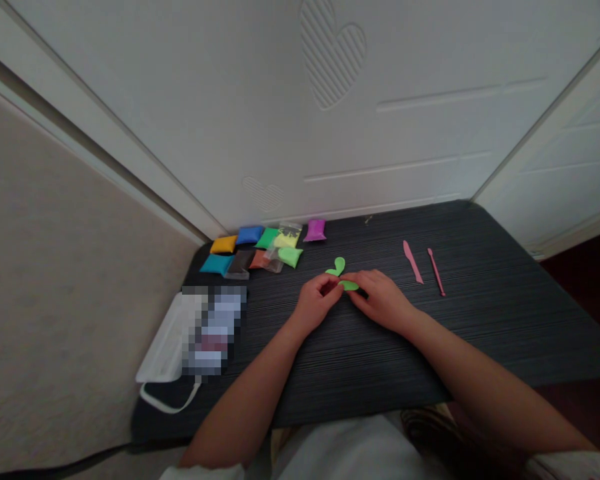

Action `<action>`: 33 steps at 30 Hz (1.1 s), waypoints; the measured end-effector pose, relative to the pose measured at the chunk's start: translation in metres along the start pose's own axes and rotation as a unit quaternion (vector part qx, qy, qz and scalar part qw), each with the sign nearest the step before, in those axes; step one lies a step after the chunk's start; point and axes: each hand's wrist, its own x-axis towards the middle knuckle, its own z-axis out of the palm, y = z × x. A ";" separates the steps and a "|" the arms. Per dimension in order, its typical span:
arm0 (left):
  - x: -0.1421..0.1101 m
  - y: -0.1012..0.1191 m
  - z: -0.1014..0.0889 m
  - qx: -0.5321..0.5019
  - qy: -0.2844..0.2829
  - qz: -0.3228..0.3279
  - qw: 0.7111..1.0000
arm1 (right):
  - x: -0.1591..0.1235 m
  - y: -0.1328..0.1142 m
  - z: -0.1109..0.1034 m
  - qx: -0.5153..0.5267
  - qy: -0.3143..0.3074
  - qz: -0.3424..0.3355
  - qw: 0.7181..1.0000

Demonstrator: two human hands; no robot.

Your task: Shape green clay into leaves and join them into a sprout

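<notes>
My left hand and my right hand meet over the middle of the dark table. Between their fingertips is a flat, rounded piece of light green modelling clay. Both hands have thumb and fingers closed on it, the right from its far side and the left at its near edge. Just beyond the fingers lies a second light green clay piece, curved and leaf-like, partly hidden behind the left hand.
Several coloured clay packets lie at the back left, with a purple packet beside them. A pink plastic knife and a thin pink stick tool rest at the right. A white cloth-like item and a blurred-out object lie front left.
</notes>
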 end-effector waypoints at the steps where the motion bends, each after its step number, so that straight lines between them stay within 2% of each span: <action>1: 0.000 0.000 0.000 0.000 0.001 -0.001 1.000 | 0.000 0.000 0.000 0.000 -0.001 -0.001 1.000; 19: 0.000 0.004 0.001 -0.030 0.029 -0.013 0.999 | 0.000 -0.001 0.001 -0.005 0.016 0.003 1.000; 33: 0.000 0.004 0.000 -0.025 0.015 -0.013 0.999 | -0.001 -0.001 0.001 -0.008 0.025 0.005 1.000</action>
